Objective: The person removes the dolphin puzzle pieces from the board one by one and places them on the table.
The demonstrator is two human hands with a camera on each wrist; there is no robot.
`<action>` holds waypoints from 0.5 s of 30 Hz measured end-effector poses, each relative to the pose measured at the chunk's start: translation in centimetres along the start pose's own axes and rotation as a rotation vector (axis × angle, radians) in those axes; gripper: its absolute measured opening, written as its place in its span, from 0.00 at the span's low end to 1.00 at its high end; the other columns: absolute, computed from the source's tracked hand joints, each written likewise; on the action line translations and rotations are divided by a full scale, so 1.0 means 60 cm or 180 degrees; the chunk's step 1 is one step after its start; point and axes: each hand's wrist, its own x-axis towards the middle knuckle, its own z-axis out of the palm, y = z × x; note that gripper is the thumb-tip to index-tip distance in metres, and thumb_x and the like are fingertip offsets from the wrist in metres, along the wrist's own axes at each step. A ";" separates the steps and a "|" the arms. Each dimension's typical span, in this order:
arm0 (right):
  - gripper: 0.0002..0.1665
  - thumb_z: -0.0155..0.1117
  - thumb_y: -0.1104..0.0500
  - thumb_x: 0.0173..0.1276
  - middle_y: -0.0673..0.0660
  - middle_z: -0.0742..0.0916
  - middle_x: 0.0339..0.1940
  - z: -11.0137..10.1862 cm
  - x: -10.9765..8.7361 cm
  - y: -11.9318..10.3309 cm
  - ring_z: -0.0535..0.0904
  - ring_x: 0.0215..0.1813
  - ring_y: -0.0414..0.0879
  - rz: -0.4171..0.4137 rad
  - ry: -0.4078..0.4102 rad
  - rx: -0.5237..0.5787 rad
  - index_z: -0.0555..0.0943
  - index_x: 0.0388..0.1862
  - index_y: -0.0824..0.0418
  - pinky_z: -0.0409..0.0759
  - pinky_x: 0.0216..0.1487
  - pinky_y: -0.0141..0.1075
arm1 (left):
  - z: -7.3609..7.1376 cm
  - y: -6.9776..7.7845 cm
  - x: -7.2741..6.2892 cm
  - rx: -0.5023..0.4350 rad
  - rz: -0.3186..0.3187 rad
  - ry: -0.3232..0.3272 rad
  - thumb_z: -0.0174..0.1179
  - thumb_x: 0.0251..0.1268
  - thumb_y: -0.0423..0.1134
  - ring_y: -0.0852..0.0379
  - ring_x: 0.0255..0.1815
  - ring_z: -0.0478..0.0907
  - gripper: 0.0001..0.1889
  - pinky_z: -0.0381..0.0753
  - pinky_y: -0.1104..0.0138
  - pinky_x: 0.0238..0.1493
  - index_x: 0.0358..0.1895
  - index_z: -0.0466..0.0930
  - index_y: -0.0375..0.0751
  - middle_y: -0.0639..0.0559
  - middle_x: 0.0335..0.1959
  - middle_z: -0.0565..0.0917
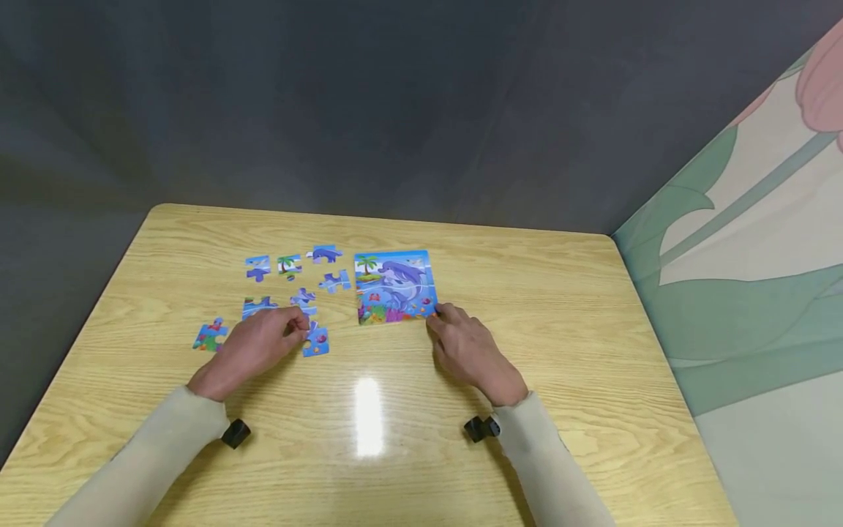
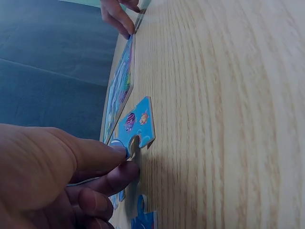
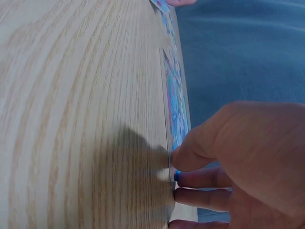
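My left hand [image 1: 260,340] is over the loose jigsaw pieces, its thumb and forefinger pinching a blue puzzle piece that they mostly hide. Just beyond those fingertips lies a blue piece with a striped fish [image 2: 138,121], flat on the table. A square dolphin picture board [image 1: 395,285] lies right of the pieces. The right hand [image 1: 470,348] grips its near right corner, thumb and forefinger at the edges and the other fingers [image 3: 200,198] on the wood beside it.
Several loose pieces lie around the left hand: a palm-tree piece [image 1: 288,264], a dolphin-head piece [image 1: 326,253], and a coral piece [image 1: 211,335] at the far left. The wooden table [image 1: 527,293] meets a dark curtain [image 1: 395,110] behind and a flowered cloth [image 1: 744,293] at right.
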 end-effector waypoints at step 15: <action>0.31 0.53 0.64 0.80 0.68 0.71 0.83 -0.003 -0.015 0.036 0.71 0.81 0.65 -0.0048 0.0147 0.0882 0.70 0.80 0.67 0.74 0.76 0.63 | -0.020 -0.008 -0.044 0.0229 0.0062 0.0621 0.53 0.84 0.45 0.57 0.29 0.77 0.18 0.70 0.65 0.26 0.66 0.77 0.42 0.44 0.52 0.84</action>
